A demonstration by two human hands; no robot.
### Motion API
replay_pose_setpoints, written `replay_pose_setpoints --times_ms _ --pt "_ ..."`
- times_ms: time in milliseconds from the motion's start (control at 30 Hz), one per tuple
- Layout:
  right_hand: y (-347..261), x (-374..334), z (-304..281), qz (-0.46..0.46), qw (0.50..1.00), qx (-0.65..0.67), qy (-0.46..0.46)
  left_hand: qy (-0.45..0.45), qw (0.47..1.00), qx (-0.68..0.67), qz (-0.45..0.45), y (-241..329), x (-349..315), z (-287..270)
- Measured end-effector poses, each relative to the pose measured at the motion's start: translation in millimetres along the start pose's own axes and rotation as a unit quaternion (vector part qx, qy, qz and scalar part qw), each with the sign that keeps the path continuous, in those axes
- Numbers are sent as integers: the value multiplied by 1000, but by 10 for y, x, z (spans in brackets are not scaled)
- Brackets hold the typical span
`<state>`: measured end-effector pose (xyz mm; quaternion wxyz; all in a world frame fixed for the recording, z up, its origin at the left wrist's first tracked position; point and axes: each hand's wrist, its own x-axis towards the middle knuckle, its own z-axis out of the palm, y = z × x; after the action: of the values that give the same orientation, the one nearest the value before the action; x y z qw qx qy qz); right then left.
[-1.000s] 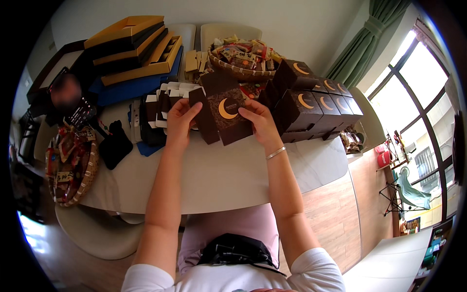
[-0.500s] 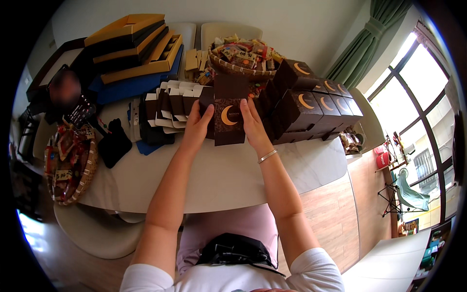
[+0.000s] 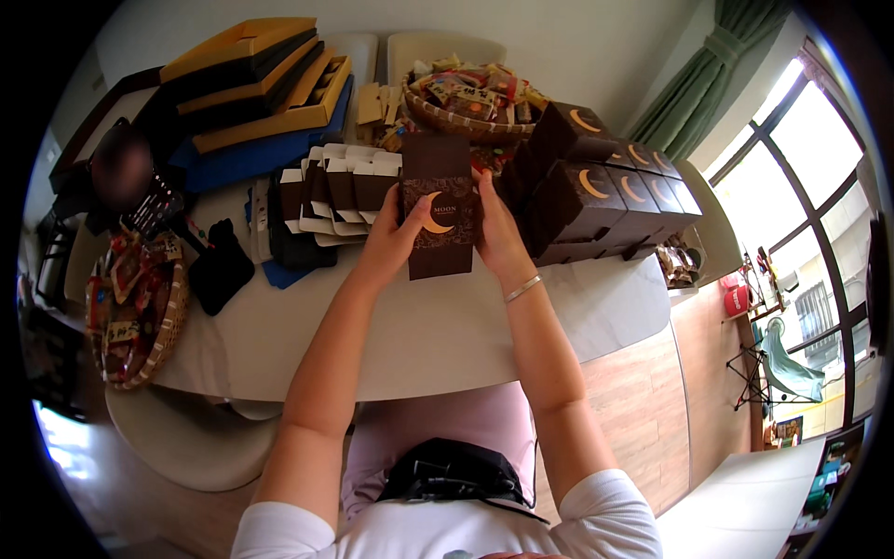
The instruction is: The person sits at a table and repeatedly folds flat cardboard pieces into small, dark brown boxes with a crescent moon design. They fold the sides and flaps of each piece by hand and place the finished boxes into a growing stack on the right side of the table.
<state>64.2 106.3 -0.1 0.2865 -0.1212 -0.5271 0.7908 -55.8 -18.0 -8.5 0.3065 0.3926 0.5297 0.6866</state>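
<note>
I hold a dark brown cardboard box (image 3: 454,240) with a gold crescent on its front, above the far part of the table. Its end flaps stick out at the top and the bottom. My left hand (image 3: 395,240) grips the left side, with the thumb lying across the front over the crescent. On the opposite side my right hand (image 3: 501,235) is closed along the edge, its thumb pointing up; its other fingers are hidden behind. Right of the hands stand stacked matching boxes (image 3: 568,216). Left of them lies a row of partly folded brown and white cartons (image 3: 345,194).
A wicker basket (image 3: 438,117) of wrapped snacks sits at the back, another basket (image 3: 175,321) at the left edge. Black and gold trays (image 3: 244,130) are piled back left. A black cloth pouch (image 3: 221,270) lies on the white table (image 3: 438,349). Chairs stand around.
The box has turned so its front faces me more squarely, and its left side no longer shows. My left thumb has moved from the edge onto the front. My right hand has shifted slightly right.
</note>
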Motion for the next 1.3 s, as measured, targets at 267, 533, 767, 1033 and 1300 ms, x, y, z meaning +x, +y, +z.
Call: replay_pose_setpoints --times_ms 267,533,767,1033,1300 --pt "43 25 -105 30 996 -14 86 -22 1000 13 15 46 -56 118" --pt "-80 -94 -162 57 992 107 -32 8 997 72 13 -269 83 -121" --pt "11 -159 45 -4 999 54 -5 55 990 94 88 -214 81 24" --pt "148 -4 63 -265 935 -210 110 -25 979 186 86 -42 -24 113" --pt "-26 -33 -23 -187 974 -125 43 49 998 -7 47 -125 -16 -20"
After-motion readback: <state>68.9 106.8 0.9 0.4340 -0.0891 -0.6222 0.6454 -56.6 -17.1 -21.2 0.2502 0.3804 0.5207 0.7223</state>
